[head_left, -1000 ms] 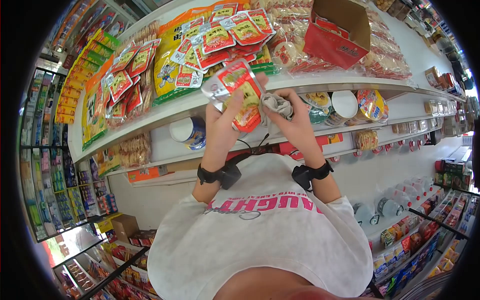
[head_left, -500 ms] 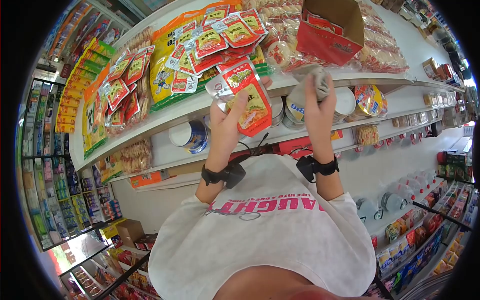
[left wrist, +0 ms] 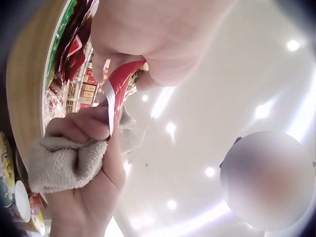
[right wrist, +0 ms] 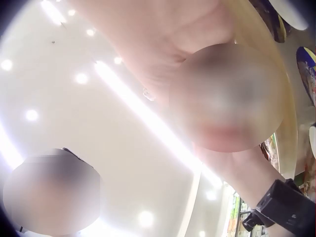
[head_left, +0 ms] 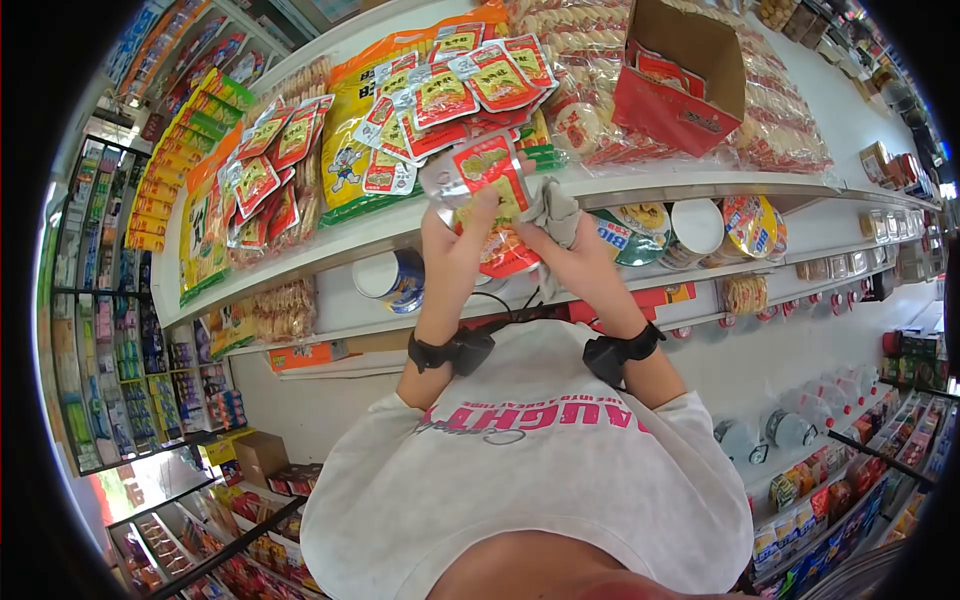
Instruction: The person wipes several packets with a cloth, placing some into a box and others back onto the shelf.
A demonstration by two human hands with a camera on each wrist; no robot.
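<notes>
The left hand [head_left: 455, 245] pinches a red and silver packet [head_left: 510, 190] with its thumb across the printed front. Beside it, the right hand [head_left: 580, 265] grips a crumpled grey cloth [head_left: 552, 212] at the packet's right edge. In the left wrist view, the right hand [left wrist: 89, 182] has its fingers curled round the cloth [left wrist: 69, 165], close against the red packet [left wrist: 118, 89]. A blurred patch covers much of the hands' work in the right wrist view.
Similar small packets [head_left: 445, 95] are piled on a yellow bag at the shelf's [head_left: 360, 228] back. A red open box [head_left: 680, 110] stands right of them on wrapped goods. Tubs [head_left: 697, 232] sit on the shelf below.
The right hand with the cloth swung out to the right of the packet, then came back against its right edge. The left hand kept hold of the packet.
</notes>
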